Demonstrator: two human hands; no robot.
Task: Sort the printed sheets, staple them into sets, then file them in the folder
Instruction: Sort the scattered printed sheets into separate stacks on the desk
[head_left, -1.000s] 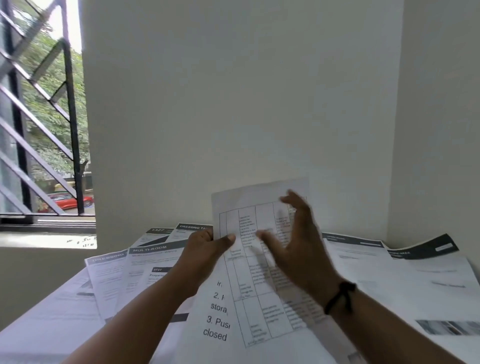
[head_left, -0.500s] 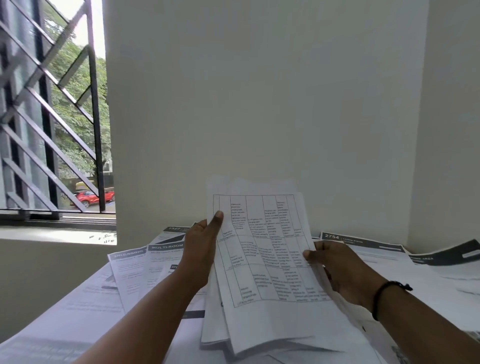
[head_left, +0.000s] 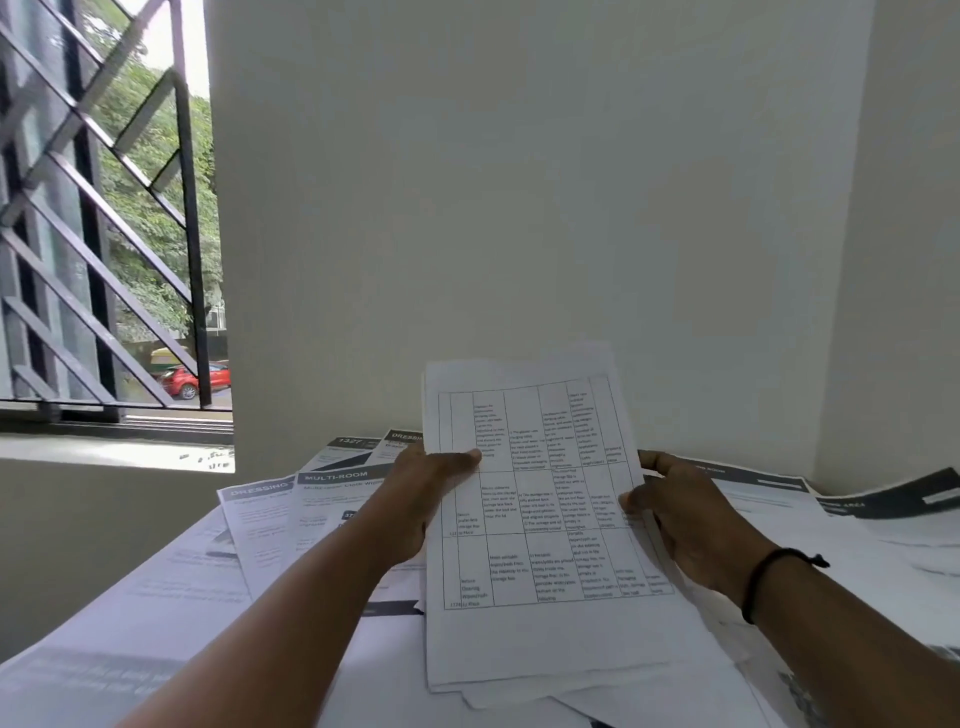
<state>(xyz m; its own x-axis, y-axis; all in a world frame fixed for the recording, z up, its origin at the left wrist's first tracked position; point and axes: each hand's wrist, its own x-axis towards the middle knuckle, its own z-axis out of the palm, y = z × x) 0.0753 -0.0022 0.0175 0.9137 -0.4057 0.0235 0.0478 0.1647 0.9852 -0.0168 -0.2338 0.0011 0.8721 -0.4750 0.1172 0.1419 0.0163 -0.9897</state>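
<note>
While the left hand (head_left: 415, 499) pinches the left edge of the stack of sheets (head_left: 540, 525), thumb laid across the front of the top page and the other fingers hidden behind it, the right hand (head_left: 685, 519) grips the stack's right edge the same way, fingertips (head_left: 626, 501) curled onto the printed face. Both hands are closed on this stack, which is held tilted up toward the camera, its lower edge down among the papers beneath (whether it touches them I cannot tell). The top page carries a ruled table of small print, too fine to read. A black cord bracelet (head_left: 769, 577) circles the right wrist, just right of the stack.

Left of the stack, loose printed sheets (head_left: 270, 519) lie fanned and overlapping, with dark header bars reading "MULTI-ROOM" and "DRESSING". Right of the stack, more dark-headed sheets (head_left: 810, 525) spread toward the corner of the room. Behind the stack rises a plain pale wall (head_left: 519, 208). Far left of the stack a window with a black diagonal grille (head_left: 98, 218) shows trees and a red car (head_left: 195, 379) outside.
</note>
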